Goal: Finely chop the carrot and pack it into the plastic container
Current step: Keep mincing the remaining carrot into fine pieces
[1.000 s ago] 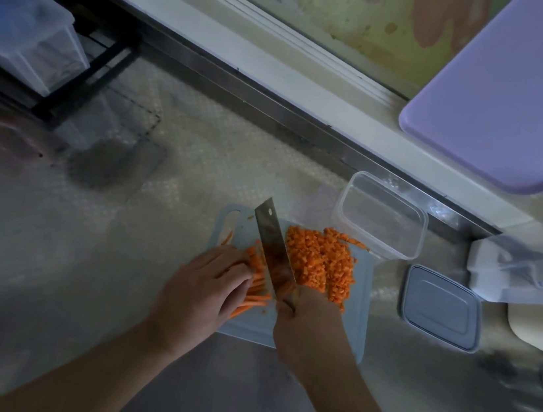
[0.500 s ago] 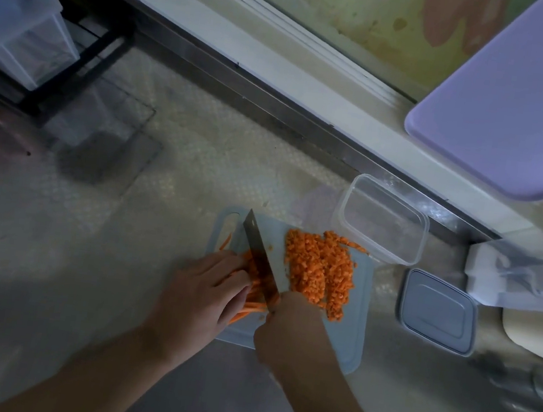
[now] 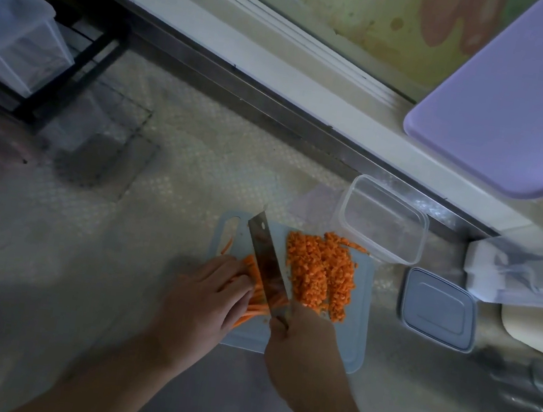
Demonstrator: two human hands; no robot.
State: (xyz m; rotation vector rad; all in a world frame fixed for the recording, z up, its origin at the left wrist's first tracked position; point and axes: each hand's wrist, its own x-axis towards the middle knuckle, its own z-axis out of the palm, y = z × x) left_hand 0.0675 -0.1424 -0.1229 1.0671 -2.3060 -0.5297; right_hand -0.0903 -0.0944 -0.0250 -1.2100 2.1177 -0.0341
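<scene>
A bundle of thin orange carrot strips point(image 3: 256, 295) lies at the centre of the frame on a pale blue plastic cutting board point(image 3: 354, 337), pinned under the curled fingers of the left hand point(image 3: 208, 296). The right hand point(image 3: 302, 344) grips the handle of a broad steel cleaver point(image 3: 267, 265), whose blade has come back down against the strips after being lifted a moment ago, so another slice is likely under way. Right of the blade sits the heap of diced carrot point(image 3: 321, 274). Beyond it, the clear rectangular plastic container point(image 3: 385, 221) stands empty, its grey lid point(image 3: 437, 309) lying further right.
</scene>
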